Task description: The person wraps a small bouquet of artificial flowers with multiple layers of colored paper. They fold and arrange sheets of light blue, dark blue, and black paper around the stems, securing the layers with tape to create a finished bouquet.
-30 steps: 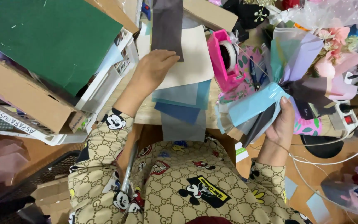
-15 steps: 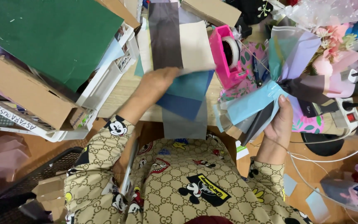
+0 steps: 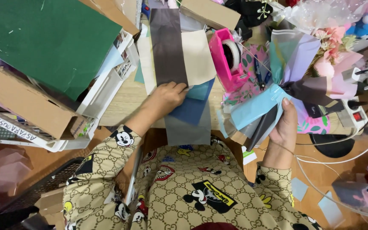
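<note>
On the left a green sheet (image 3: 52, 40) leans over a white crate (image 3: 107, 87). Beside it, the left hand (image 3: 167, 96) lies flat, fingers spread, on a stack of paper sheets (image 3: 188, 106) on the wooden worktop (image 3: 122, 100): a dark grey strip, a cream sheet, then teal, blue and grey ones beneath. None of these seems lifted yet, so I judge more wrapping is left to add. Past a pink tape dispenser (image 3: 226, 57), the right hand (image 3: 284, 127) is clamped on the stem of a bouquet (image 3: 294, 81), held above the worktop's right edge and already wrapped in fanned pale blue, lilac and dark sheets around pink flowers.
</note>
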